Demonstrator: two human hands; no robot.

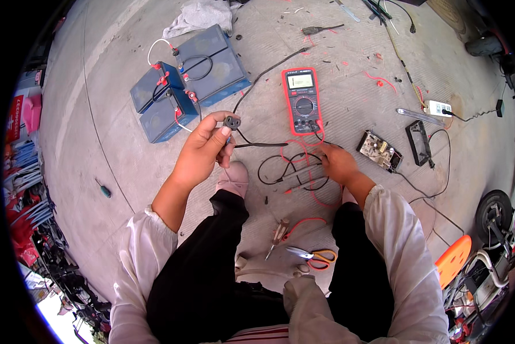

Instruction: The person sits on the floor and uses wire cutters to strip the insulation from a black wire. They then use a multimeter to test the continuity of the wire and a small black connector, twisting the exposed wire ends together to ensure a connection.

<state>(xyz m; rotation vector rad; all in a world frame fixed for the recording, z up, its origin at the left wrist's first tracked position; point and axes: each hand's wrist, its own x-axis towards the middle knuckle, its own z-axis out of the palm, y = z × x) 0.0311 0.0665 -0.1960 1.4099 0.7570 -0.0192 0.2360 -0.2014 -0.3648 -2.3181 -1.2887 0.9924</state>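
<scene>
My left hand (203,152) grips a black three-hole connector (232,122) with a black cable trailing from it. My right hand (335,162) is low among tangled test leads (283,172), fingers closed; what they hold is unclear. Above them lies a red-and-black multimeter (303,97) with leads plugged in. Blue-grey batteries (210,63), linked by short wires, sit at the upper left. An opened circuit board (377,150) lies right of my right hand, beside its black casing (418,143).
Near my feet are scissors (320,257) and a soldering tool (279,232). A white power strip (438,108) and metal ruler (418,117) lie right, a screwdriver (104,189) left, a cloth (197,17) behind. Wheels (492,218), an orange panel (452,258) and piled parts (28,200) line the edges.
</scene>
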